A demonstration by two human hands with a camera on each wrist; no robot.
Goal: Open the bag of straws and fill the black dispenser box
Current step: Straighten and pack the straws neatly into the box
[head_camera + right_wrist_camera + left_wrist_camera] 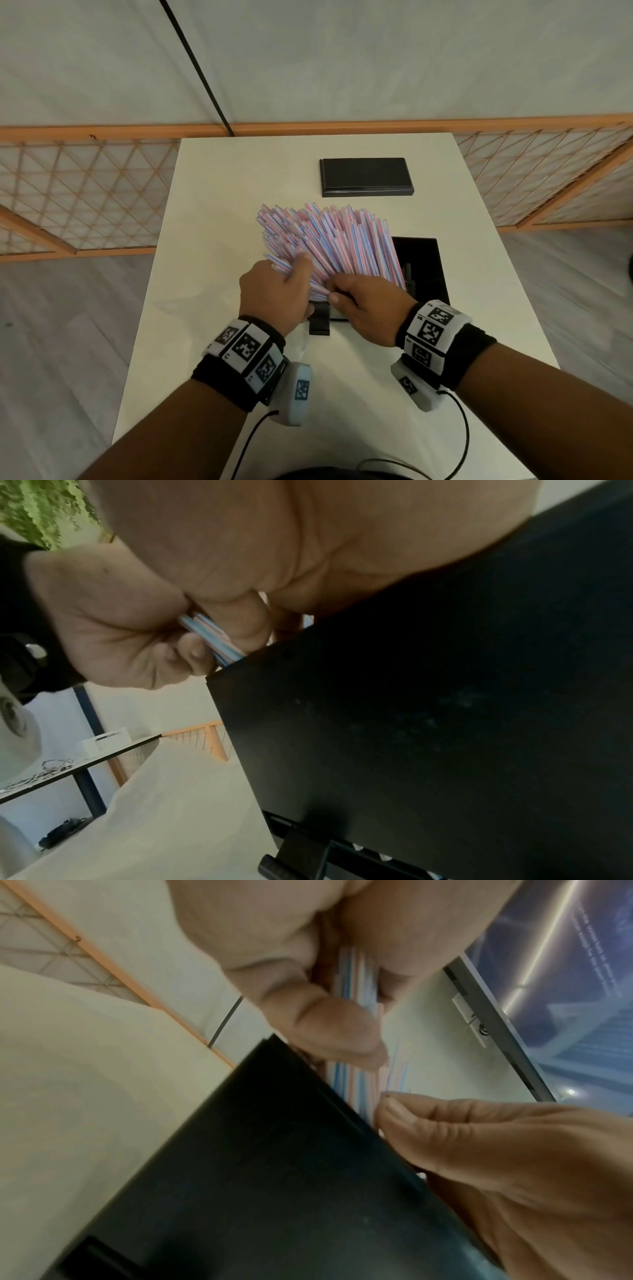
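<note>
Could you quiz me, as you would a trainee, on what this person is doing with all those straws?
1. True or false: both hands hold the fanned bundle of striped straws.
2. Where is the flat black lid? A) on the dispenser box B) lying apart, farther back on the table C) in the left hand
3. Fill in: the straw bundle's lower ends sit over the open black ______.

Key:
1. True: the left hand and right hand both grip its lower end.
2. B.
3. Dispenser box.
</note>
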